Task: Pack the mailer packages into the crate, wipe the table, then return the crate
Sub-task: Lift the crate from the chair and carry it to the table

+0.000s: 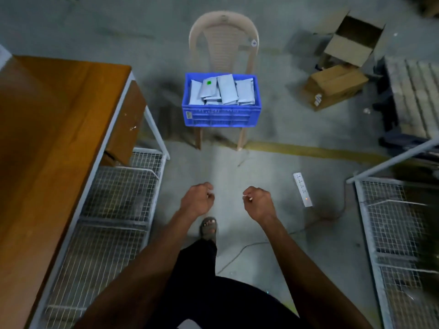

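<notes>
A blue plastic crate (221, 116) stands on the seat of a beige plastic chair (223, 39) ahead of me. Several grey mailer packages (225, 90) lie inside it, one with a green sticker. The brown wooden table (47, 129) runs along my left, its top bare. My left hand (197, 200) and my right hand (257, 204) hang in front of me over the floor, well short of the crate. Both have fingers curled in loosely and hold nothing.
White wire-mesh shelving (114, 210) sits under the table, and another mesh rack (399, 233) stands on the right. A power strip (303, 189) and its cable lie on the floor. Cardboard boxes (337, 86) and a stacked pallet (413, 96) are at the far right.
</notes>
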Motion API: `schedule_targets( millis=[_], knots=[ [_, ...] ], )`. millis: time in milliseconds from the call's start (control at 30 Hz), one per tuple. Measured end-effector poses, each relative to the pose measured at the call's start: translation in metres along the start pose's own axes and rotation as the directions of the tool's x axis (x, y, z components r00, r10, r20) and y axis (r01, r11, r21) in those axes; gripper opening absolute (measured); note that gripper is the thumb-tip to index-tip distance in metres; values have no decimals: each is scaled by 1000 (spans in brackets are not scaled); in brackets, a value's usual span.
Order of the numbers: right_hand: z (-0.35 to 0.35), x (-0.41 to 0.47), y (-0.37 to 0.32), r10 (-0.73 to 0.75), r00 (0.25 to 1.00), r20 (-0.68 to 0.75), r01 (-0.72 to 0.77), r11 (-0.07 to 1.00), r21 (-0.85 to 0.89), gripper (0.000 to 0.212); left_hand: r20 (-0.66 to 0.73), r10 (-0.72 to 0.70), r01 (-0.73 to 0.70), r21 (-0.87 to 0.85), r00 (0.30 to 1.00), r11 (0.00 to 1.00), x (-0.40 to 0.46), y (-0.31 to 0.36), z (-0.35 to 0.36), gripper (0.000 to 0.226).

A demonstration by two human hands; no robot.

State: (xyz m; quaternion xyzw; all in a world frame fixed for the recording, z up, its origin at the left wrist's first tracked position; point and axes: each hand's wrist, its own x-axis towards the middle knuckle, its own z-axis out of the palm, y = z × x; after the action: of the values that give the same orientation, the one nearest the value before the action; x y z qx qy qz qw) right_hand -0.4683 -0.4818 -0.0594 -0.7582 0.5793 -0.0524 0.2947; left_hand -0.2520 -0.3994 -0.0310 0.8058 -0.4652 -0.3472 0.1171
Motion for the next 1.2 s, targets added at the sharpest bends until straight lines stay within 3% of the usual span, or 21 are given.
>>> schedule_targets(
  millis=[267,633,867,1033,1200],
  knots=[
    [-62,197,-43,22,993,-119,-21,1000,5,10,-41,90,-88,35,995,995,178,75,-101,32],
    [-99,457,-75,-95,976,-196,124,982,139,22,-126,2,-6,-31,992,1000,396,120,-185,34],
    [-103,570,-79,-48,998,-28,52,985,164,8,-173,-104,92,-76,979,993,487,112,-194,25],
    [-93,637,-78,-6,999,37,1,991,131,12,-119,-161,149,-104,980,983,552,105,-201,24],
    [-56,706,-64,-2,995,96,-2,999,45,24,-154,-161,150,-80,975,985,637,75,-188,27]
  ],
)
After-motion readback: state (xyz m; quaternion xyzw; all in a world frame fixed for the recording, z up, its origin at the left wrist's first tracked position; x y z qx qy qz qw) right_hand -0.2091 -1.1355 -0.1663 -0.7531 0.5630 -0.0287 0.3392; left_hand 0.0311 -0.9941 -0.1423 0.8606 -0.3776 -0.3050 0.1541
